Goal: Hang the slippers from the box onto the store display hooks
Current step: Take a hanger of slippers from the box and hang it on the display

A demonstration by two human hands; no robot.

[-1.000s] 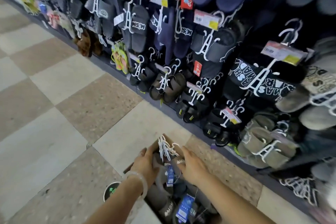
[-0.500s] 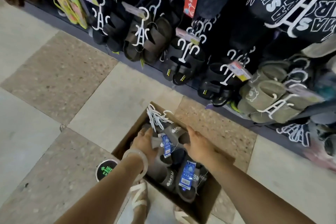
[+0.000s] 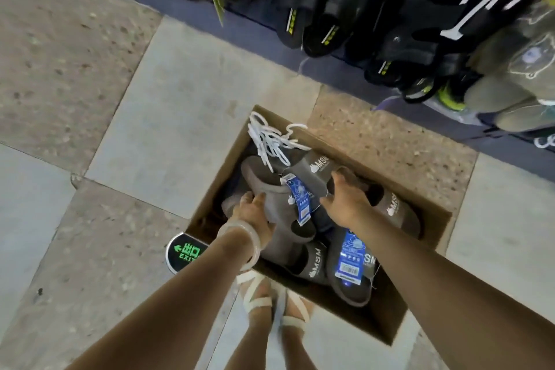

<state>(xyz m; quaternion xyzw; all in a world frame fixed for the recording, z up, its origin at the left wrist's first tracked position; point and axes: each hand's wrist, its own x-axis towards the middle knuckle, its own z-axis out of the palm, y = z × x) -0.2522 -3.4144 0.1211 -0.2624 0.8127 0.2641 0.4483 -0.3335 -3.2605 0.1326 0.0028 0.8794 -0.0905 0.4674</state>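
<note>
Both my hands are down in the open brown cardboard box (image 3: 426, 204) on the tiled floor, right in front of the display. My left hand (image 3: 253, 210) curls around the near edge of a grey foam slipper (image 3: 270, 189), fingers wrapped onto its side. My right hand (image 3: 345, 198) grips the other grey MSM-branded slipper (image 3: 315, 171) of the pair, thumb against the strap, fingers over the far side. A blue paper tag (image 3: 297, 198) dangles between my two hands. The bundle of white plastic hangers (image 3: 270, 141) lies against the box's far corner, touching the top of the pair I'm holding; whether they're clipped to it, I can't quite tell. More grey slippers fill the box, one carrying a bigger blue barcode tag (image 3: 350, 255) near my right forearm. A clear bangle (image 3: 243, 237) sits on my left wrist. Beside the box glows a round green exit floor marker (image 3: 186, 252). Black sandals (image 3: 318, 21) hang along the rack above.
</note>
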